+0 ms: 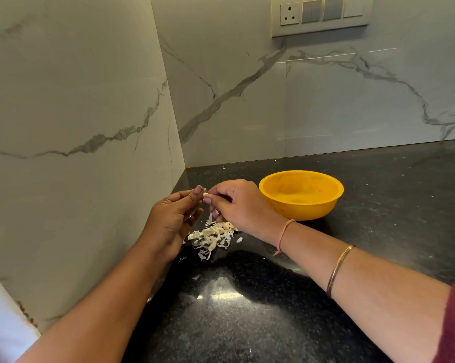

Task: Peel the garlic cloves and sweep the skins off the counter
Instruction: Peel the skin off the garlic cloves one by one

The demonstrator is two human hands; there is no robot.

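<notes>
A small pale garlic clove (pixel 207 195) is pinched between the fingertips of both hands, above the black counter (pixel 247 297). My left hand (pixel 172 221) holds it from the left, and a thin metal object, perhaps a knife, seems to lie in its palm. My right hand (pixel 238 204) pinches the clove from the right, and a strip of skin hangs below its fingers. A heap of white garlic skins (pixel 212 238) lies on the counter just under the hands.
A yellow plastic bowl (pixel 301 195) stands right of the hands; its inside looks empty. Marble walls meet in a corner close behind and to the left. A switch panel (pixel 320 15) is on the back wall. Small skin flecks dot the counter.
</notes>
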